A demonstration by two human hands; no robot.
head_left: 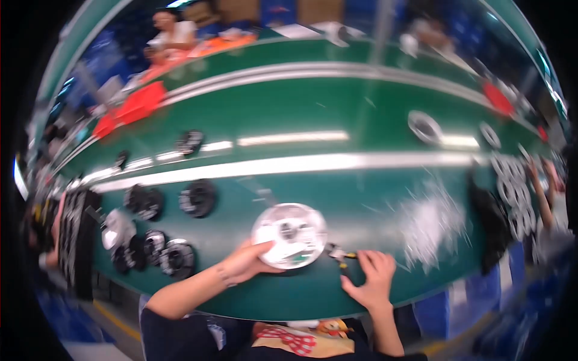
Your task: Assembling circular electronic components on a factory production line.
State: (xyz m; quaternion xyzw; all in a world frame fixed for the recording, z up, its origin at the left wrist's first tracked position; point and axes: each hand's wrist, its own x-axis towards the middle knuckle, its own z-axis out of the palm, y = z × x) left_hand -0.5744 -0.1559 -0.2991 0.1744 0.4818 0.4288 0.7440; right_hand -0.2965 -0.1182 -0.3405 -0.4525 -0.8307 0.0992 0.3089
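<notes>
My left hand (245, 262) grips the near left rim of a round, whitish, shiny disc-shaped part (290, 236), thumb on top. The disc has a dark hub in its middle and is held over the green table (241, 301). Just right of it, my right hand (374, 278) is closed around the handles of small pliers (335, 251). Their dark handles carry yellow marks and stand spread apart. The jaws point at the disc's right rim; I cannot tell whether they touch it. Motion blur hides fine detail.
Several black round parts (197, 198) lie on the left. A pile of thin, clear-white strips (430, 225) is on the right, beside a black item (487, 219) and stacked pale rings (515, 195). Beyond the white rail (337, 161) lies another ring (425, 126). Other people sit across and at the right.
</notes>
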